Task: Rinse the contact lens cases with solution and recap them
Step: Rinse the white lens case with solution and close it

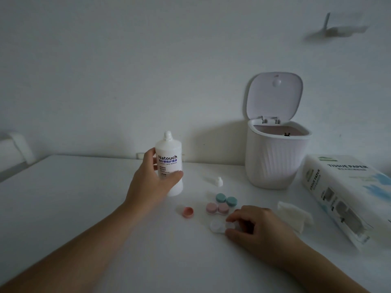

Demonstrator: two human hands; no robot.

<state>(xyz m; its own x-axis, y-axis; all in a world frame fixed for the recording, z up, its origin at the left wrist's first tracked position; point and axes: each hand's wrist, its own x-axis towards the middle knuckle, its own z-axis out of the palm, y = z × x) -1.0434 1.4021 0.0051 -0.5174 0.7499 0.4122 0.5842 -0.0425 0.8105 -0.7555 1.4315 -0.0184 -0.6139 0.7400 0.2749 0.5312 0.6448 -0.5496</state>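
**One case open under my right hand, two capped behind it**

Head view. My left hand (153,178) is wrapped around the solution bottle (170,163), holding it upright at about 11 o'clock from the cases; whether its base touches the white table (84,197) I cannot tell. Its nozzle is bare, and the bottle's cap (218,181) lies on its side at about 3 o'clock from the bottle. My right hand (257,226) pinches the clear case (220,226) at its right well, fingers curled over it, so I cannot see whether that well is capped. The left well looks open. A loose pink cap (187,212) sits open side up at 9 o'clock from the cases.

Progress, as I judge it: the pink case (217,208) and the teal case (226,200), just beyond my right hand at 11 and 12 o'clock, both wear their caps, so they look either finished or not yet started; I cannot say which. The clear case seems to be the one in hand, still to be rinsed or recapped.

Writing: the bottle reads "Natouch" and "Contact Lens Solution", with Chinese characters between; smaller print is illegible. The tissue pack (342,195) at 3 o'clock says "TISSUE PAPER". The open bin (275,153) at 1 o'clock and the folded tissue (294,216) bear no writing I can read.
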